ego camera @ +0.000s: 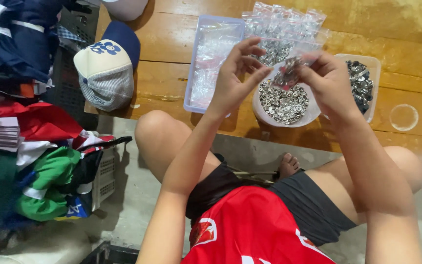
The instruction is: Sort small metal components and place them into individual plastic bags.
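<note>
Both hands are raised just above the near edge of the wooden bench [172, 83], and between them hangs a small clear plastic bag [289, 73] partly filled with silvery metal snap buttons. The right hand [330, 85] pinches the bag's upper part between thumb and fingers, so the bag's long axis runs roughly down and leftward from that grip toward the left hand [235, 80]. The left hand is just beside the bag, its fingers loosely spread and curled, the tips close to the bag's lower end; whether they touch it cannot be told. Directly below the bag sits a round white bowl [313, 113] heaped with the same shiny, ring-shaped buttons. Behind the right hand stands a translucent rectangular tub [373, 66] of darker metal pieces. Toward the far edge lie several filled bags [284, 27], crinkled and glossy, and left of the bowl is a shallow clear tray [199, 58] holding empty bags. A blue and cream cap [106, 71] rests at the bench's left end.
</note>
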